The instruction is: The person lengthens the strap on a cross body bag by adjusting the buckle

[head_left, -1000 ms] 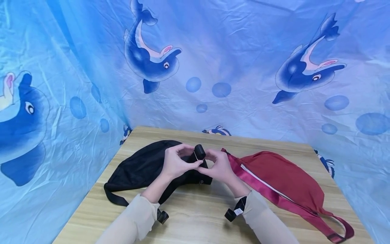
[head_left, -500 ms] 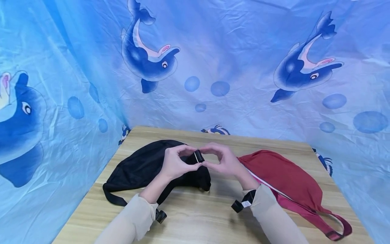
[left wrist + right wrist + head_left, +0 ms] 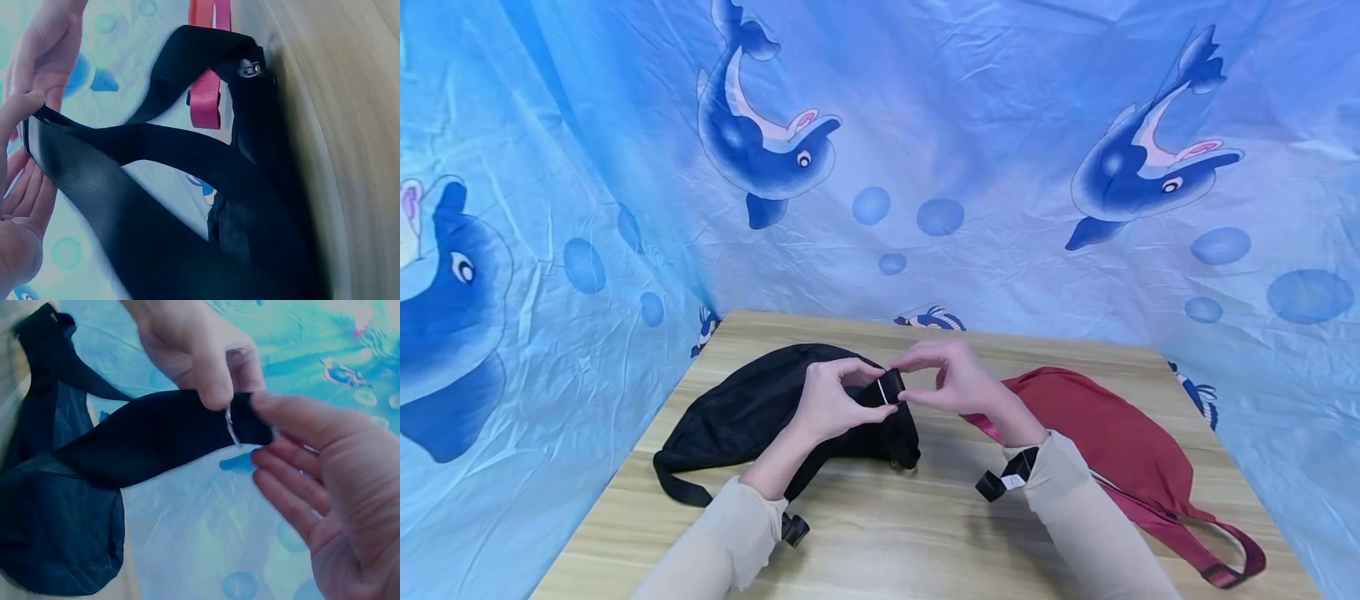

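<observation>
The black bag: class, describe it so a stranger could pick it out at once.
In the head view, go to the left half of the wood-grain table. The black bag lies there, curved edge towards the back, its strap raised. Black fabric sets it apart from the red bag at right.

The left sling bag lay on the wooden table to my left, the right sling bag to my right. One end of the left bag's strap was above the tabletop, between my left hand and my right hand. My right sleeve passed in front of the right bag, whose strap loop lay towards the table's near right. The backdrop sheet stood behind the far edge and along the left side.
</observation>
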Available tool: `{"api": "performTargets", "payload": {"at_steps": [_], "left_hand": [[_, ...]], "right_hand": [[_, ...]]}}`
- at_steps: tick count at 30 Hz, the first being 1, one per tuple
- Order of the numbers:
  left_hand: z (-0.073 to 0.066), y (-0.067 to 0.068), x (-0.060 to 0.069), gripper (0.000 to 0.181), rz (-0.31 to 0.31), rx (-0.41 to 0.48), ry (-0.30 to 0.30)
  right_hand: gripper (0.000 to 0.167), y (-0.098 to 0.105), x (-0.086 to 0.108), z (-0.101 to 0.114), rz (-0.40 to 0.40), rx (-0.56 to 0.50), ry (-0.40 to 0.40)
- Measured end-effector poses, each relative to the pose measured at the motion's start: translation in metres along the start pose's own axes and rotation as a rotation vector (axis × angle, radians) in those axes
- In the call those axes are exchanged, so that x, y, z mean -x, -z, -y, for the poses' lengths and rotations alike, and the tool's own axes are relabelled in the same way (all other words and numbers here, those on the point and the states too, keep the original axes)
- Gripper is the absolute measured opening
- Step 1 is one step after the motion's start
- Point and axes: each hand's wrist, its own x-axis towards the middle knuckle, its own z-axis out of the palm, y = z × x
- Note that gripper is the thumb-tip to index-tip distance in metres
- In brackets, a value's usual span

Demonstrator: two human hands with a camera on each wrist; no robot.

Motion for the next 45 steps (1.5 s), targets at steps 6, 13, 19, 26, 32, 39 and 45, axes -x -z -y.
{"api": "performTargets", "payload": {"at_steps": [6,13,19,26,32,39,45], "left_hand": [[0.004,-0.001,0.001,0.040,-0.014,0.018,0.030],[0.001,-0.004,-0.001,0.038,-0.026,0.035,0.016],[0.006,-0.004,0.002,0.038,-0.009,0.030,0.079],[0.006,-0.005,0.000,0.039,-0.016,0.084,0.064],[0.008,-0.005,0.000,0.037,-0.021,0.095,0.096],[0.003,0.004,-0.002,0.037,-0.082,0.134,0.102],[0.002,0.005,-0.003,0.035,-0.068,0.157,0.104]], "right_hand": [[0.045,-0.009,0.009,-0.014,-0.155,-0.214,0.030],[0.037,-0.018,-0.002,-0.013,-0.110,-0.161,0.057],[0.041,-0.014,0.001,-0.013,-0.193,-0.346,-0.010],[0.044,-0.019,-0.002,-0.014,-0.116,-0.309,-0.033],[0.051,-0.018,-0.002,-0.019,-0.240,-0.439,0.017],[0.053,-0.052,0.017,-0.037,-0.152,-0.366,-0.137],[0.024,-0.075,0.021,-0.038,-0.219,-0.205,-0.131]]}}
